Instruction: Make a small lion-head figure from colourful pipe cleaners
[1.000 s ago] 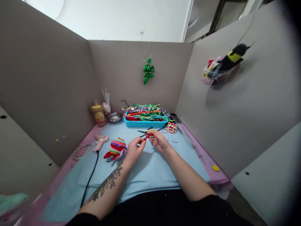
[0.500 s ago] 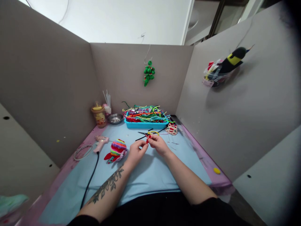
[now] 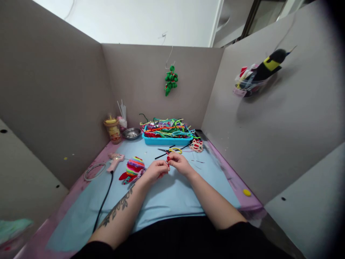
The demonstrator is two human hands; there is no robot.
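Observation:
Both hands meet over the blue cloth, pinching a small red piece (image 3: 168, 159) that looks like bent pipe cleaner; its shape is too small to make out. My right hand (image 3: 180, 163) grips it between thumb and fingertips. My left hand (image 3: 156, 169) is closed at its lower end, fingers curled. Just beyond them lie scissors (image 3: 175, 150) with yellow handles, beside black pipe cleaner pieces (image 3: 161, 156). To the left of my left hand sits a rainbow-striped pipe cleaner figure (image 3: 134, 168) with red parts.
A blue tray (image 3: 168, 141) heaped with colourful pipe cleaners stands at the back, with a metal bowl (image 3: 132, 133) and a lidded cup (image 3: 113, 131) to its left. A pink glue gun (image 3: 115, 161) trails a black cord. Grey panels (image 3: 137, 79) enclose three sides.
My left hand has turned slightly, its fingers now more curled under the red piece. The right hand keeps its pinch. The whole view has shifted a little.

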